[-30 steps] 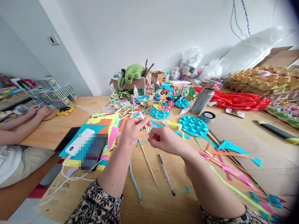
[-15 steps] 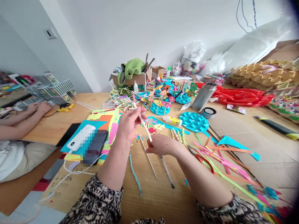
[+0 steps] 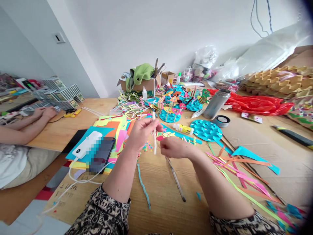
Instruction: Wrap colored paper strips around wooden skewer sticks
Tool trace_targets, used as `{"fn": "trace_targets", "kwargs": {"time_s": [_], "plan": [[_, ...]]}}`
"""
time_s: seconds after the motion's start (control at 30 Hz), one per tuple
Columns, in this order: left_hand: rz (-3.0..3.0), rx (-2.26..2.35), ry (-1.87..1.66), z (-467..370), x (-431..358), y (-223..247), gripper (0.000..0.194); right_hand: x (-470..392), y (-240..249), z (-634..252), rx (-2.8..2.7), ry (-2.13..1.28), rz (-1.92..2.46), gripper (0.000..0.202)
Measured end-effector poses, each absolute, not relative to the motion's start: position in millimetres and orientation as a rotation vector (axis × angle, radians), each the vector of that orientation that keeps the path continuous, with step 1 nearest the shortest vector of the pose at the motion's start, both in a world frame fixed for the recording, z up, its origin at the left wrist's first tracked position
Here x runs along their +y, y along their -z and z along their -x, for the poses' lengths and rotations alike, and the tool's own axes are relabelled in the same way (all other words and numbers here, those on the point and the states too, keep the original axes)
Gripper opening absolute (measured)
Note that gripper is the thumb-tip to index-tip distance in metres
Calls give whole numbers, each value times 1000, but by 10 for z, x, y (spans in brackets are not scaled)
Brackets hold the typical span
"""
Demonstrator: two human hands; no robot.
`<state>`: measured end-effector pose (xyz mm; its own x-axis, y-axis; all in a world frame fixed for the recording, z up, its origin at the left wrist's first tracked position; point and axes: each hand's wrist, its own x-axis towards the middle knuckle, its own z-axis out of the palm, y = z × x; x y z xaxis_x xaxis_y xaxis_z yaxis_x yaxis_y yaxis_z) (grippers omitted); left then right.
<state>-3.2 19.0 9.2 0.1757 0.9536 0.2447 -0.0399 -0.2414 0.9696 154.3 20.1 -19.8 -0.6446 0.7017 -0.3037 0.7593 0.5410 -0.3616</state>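
Observation:
My left hand (image 3: 144,132) is closed, pinching a thin white fuzzy strip (image 3: 155,140), like a pipe cleaner, which stands nearly upright. Just right of it, my right hand (image 3: 174,148) is curled into a fist; what it holds, if anything, is hidden. A pen (image 3: 177,182) lies below that fist. A light blue fuzzy strip (image 3: 143,187) rests on the table nearer me. Beyond my hands are paper fish cut-outs (image 3: 168,134), a yellow-labelled glue bottle (image 3: 183,128) and a round blue bumpy piece (image 3: 205,130).
A power bank (image 3: 86,143) and phone (image 3: 105,155) lie on coloured paper at left. Paper strips (image 3: 244,173) spread at right. A metal flask (image 3: 216,104) stands behind, beside a red plastic bag (image 3: 254,102). Another person's hands (image 3: 45,112) work at far left.
The white strip has turned from slanting to nearly upright. My right hand has moved slightly right, away from the strip, and closed up. The thin wooden stick on the table no longer shows there.

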Motion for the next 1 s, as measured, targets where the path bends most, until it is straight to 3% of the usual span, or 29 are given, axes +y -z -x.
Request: {"fn": "trace_targets", "kwargs": {"time_s": [0.17, 0.37, 0.47, 0.57, 0.6, 0.67, 0.77, 0.9, 1.0], "plan": [[-2031, 903, -988, -23, 122, -118, 23, 203, 23, -1793, 2799, 1115, -1507, 16], [-2414, 1064, -826, -20, 145, -10, 28, 219, -5, -1922, 2982, 917, -1577, 16], [-2435, 1143, -813, -32, 179, 54, 30, 200, -8, -1873, 3094, 575, -1787, 17], [-2238, 1262, -1031, -66, 211, 73, 35, 121, -17, -1735, 3312, -38, -2170, 18], [-2151, 1266, -1120, -77, 219, 70, 37, 90, -20, -1683, 3368, -103, -2219, 17], [-1961, 1201, -1239, -97, 232, 58, 43, 41, -22, -1594, 3462, 90, -2203, 15], [-1670, 1068, -1289, -126, 235, 46, 44, 32, -14, -1524, 3460, 653, -2214, 14], [-1422, 998, -1295, -181, 220, 49, 37, 83, -6, -1528, 3255, 1321, -2344, 28], [-1315, 967, -1300, -211, 214, 62, 31, 97, -2, -1542, 3167, 1514, -2322, 30]]}}
